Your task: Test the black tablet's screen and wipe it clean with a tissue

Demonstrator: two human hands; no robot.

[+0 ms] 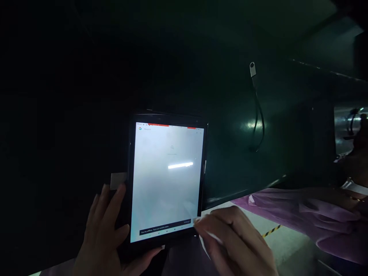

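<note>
- Tablet [168, 180]: held upright and slightly tilted in the lower middle of the view, its lit screen facing the person. The screen shows a pale, mostly blank search page with a small logo at top left, red marks along the top edge and a dark message bar near the bottom. A bright streak of reflected light lies across the middle of the screen.
- Left hand [110, 234]: it grips the tablet at its lower left corner, fingers spread up behind the left edge and the thumb pressed on the front bezel near the bottom.
- Right hand [232, 241]: it is loosely curled, its fingertips [201, 226] bunched together just at the tablet's lower right corner, by the dark bar. Whether they touch the screen cannot be told. A thin white thing shows under the fingers; what it is cannot be told.
- White tag [117, 180]: a small pale rectangle sticks out from behind the tablet's left edge, just above the left hand's fingers.
- Cable [258, 119]: a dark looped cord hangs from a small metal fitting on the dark green wall [287, 126] behind, well apart from the tablet, to its upper right.
- Pink cloth [301, 218]: it lies at the right, low in the view, beside pale floor with a yellow-black striped marking [271, 230].
</note>
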